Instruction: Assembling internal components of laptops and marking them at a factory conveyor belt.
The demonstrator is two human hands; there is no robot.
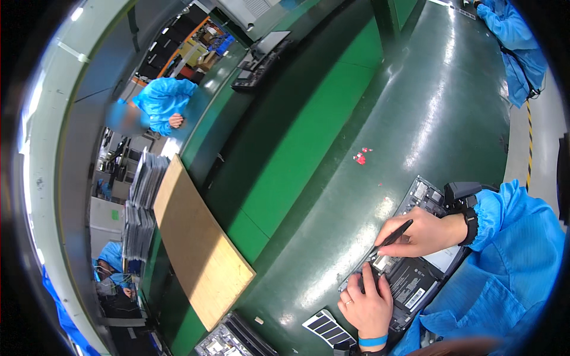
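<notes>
"Where's the opened laptop?"

"Right up against the person, at the near right of the worktop, with its battery and circuitry bare."

"And the hands?"

"The right hand has its fingers pinched round a slim black tool, slanting down towards the board. The left hand grips nothing I can see; its fingers are loosely spread, fingertips resting by the laptop's edge."

"Is the tool's tip touching?"

"Can't tell, the fingers hide it. I'd say a light pinch close to the tip serves best, wrist settled, left fingertips bracing the frame so it can't slide."

"And the battery?"

"I'd keep the point well clear of it; a slip could puncture it."

"What else is about?"

"A white card with dark panels just left of that hand, more opened laptops stacked beyond, then a wooden board. Further up the worktop, red scraps; across the way, a co-worker in blue."
</notes>
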